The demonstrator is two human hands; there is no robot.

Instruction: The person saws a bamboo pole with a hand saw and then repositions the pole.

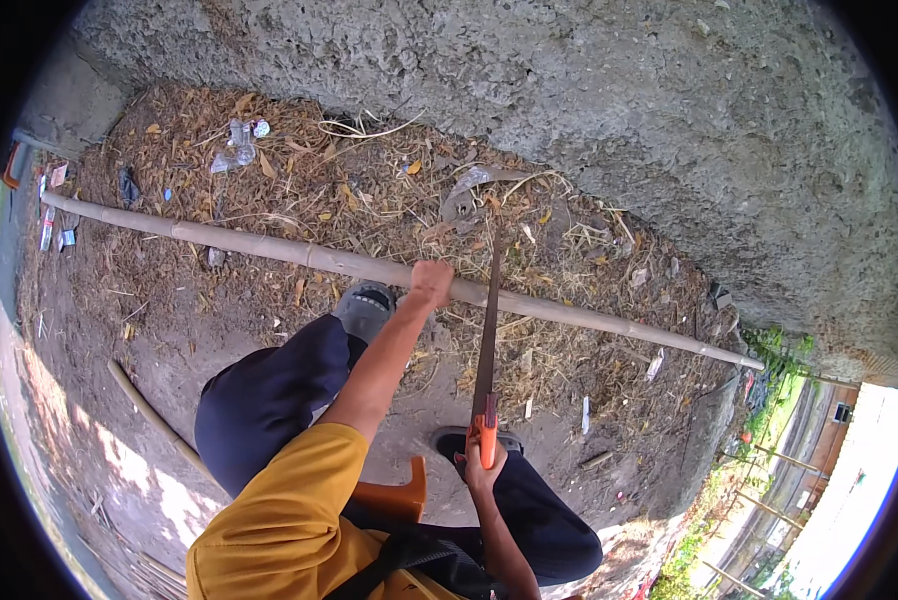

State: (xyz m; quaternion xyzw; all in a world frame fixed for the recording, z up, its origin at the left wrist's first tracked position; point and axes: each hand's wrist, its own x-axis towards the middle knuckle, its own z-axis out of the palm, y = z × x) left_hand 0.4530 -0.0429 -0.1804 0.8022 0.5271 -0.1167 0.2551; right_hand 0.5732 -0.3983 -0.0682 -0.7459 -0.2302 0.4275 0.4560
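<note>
A long bamboo pole [344, 262] runs across the view from the far left to the right. My left hand [432, 282] is closed around it near its middle. In my right hand [484, 470] is a handsaw [487, 350], gripped by its orange handle. The saw's long, dark blade reaches away from me and lies across the pole, a little to the right of my left hand. Whether its teeth have cut into the bamboo cannot be made out. My left shoe [364, 310] is close against the near side of the pole.
A rough grey wall [609, 90] rises beyond the pole. Dry leaves and straw [299, 180] cover the ground, with a crumpled clear plastic bottle [237, 148] among them. Another bamboo piece [154, 415] lies at the left. An orange plastic seat [394, 497] is beneath me.
</note>
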